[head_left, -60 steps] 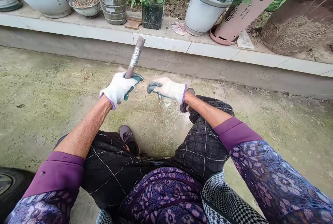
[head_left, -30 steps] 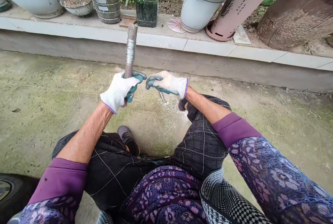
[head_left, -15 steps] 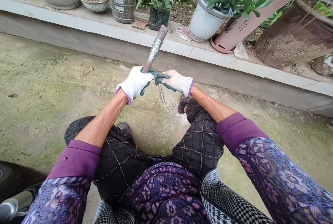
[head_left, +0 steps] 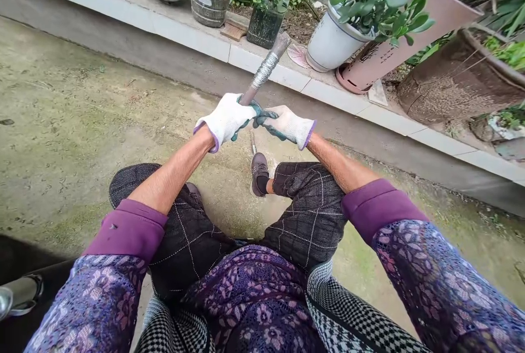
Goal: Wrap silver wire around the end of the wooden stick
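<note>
I sit with both gloved hands out in front of my knees. My left hand point(head_left: 223, 118) is closed round a brown rod point(head_left: 266, 68) whose upper part is wrapped in silvery wire; it slants up to the right. My right hand point(head_left: 287, 123) is closed right beside the left, fingers touching it, and grips a thin metal tool point(head_left: 253, 141) that points down towards the concrete floor. The tool's lower end stands by my right shoe point(head_left: 258, 170). What the rod's lower end meets is hidden by the gloves.
A raised tiled ledge point(head_left: 197, 36) runs across the back, with a white pot point(head_left: 330, 41), a black pot point(head_left: 262, 28), a pink pot point(head_left: 394, 41) and other planters. Mossy concrete floor point(head_left: 61, 123) lies on the left. A dark object with chrome point(head_left: 16, 293) sits bottom left.
My hands have come together until the gloves touch. The rod has tilted from nearly upright to slanting right. My right foot has drawn in under the hands, and the view has swung left.
</note>
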